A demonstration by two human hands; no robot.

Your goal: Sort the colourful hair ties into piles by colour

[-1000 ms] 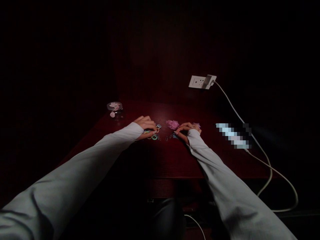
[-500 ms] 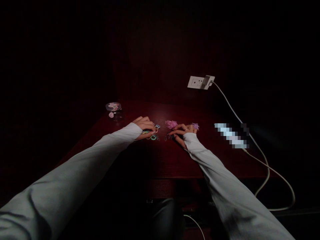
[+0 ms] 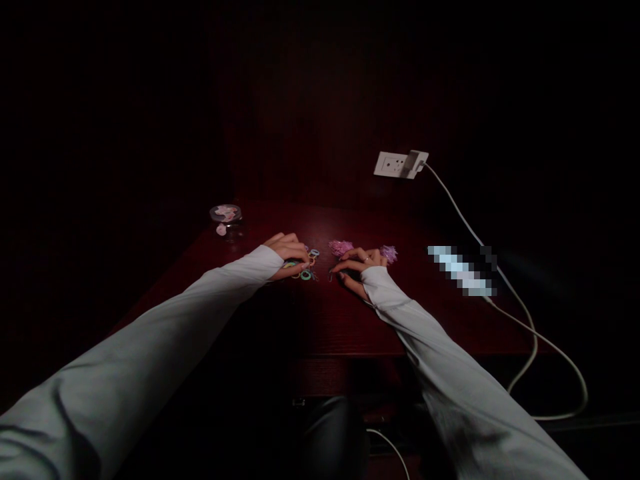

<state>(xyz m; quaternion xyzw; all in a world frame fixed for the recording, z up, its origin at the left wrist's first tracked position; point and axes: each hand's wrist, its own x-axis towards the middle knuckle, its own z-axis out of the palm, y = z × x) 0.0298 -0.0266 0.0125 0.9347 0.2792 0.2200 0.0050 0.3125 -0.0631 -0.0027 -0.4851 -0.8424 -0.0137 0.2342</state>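
Note:
On the dark red table, my left hand (image 3: 287, 251) curls over a small cluster of coloured hair ties (image 3: 306, 274), thumb and fingers close together on them. Part of that cluster is hidden under the palm. Facing it across a narrow gap is my right hand (image 3: 364, 261), its index finger and thumb apart. The index fingertip reaches a small dark loop (image 3: 330, 275) on the tabletop. Behind the right fingers lies a pink clump of thin strands or bands (image 3: 341, 249). A purple clump (image 3: 389, 254) sits just past the knuckles.
A clear lidded jar (image 3: 226, 221) with pink pieces stands at the back left. At right lies a blurred-out bright phone-like object (image 3: 460, 270) on a white cable (image 3: 530, 327). The cable runs to a charger in a wall socket (image 3: 400, 165). The surroundings are very dark.
My right hand has shifted slightly left, its index finger stretching out and parting from the thumb. More of the purple clump shows now. My left hand has stayed almost still.

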